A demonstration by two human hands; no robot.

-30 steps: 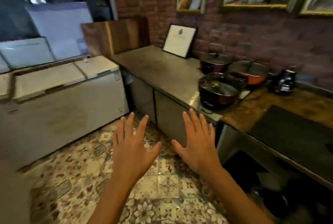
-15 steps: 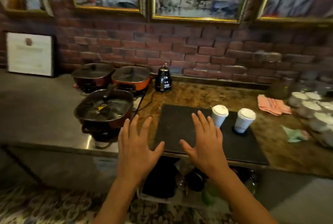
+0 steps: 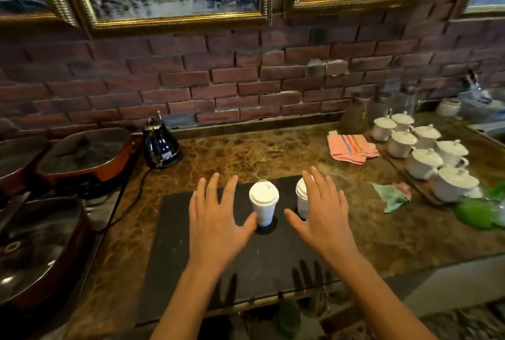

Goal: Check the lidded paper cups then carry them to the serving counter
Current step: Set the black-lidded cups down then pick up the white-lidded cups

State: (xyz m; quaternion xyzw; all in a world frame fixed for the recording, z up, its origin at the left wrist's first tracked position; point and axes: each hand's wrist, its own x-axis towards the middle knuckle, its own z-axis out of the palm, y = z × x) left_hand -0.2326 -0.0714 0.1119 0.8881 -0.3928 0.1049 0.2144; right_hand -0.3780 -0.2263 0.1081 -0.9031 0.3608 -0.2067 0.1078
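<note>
Two white paper cups with white lids stand upright on a black mat (image 3: 175, 252) on the brown marble counter. The left cup (image 3: 263, 206) is in full view between my hands. The right cup (image 3: 301, 197) is partly hidden behind my right hand's fingers. My left hand (image 3: 218, 219) hovers palm down, fingers spread, just left of the left cup, its thumb close to the cup's base. My right hand (image 3: 319, 216) is spread open in front of the right cup. Neither hand holds anything.
A black kettle (image 3: 160, 145) and lidded red pans (image 3: 82, 153) sit to the left. A pink cloth (image 3: 352, 148), a green cloth (image 3: 393, 197) and several white lidded porcelain cups (image 3: 426, 153) lie to the right. A brick wall with framed pictures backs the counter.
My view has swung right from the floor and freezer to the counter and closed in on the two cups. Both open hands have come forward beside the cups.
</note>
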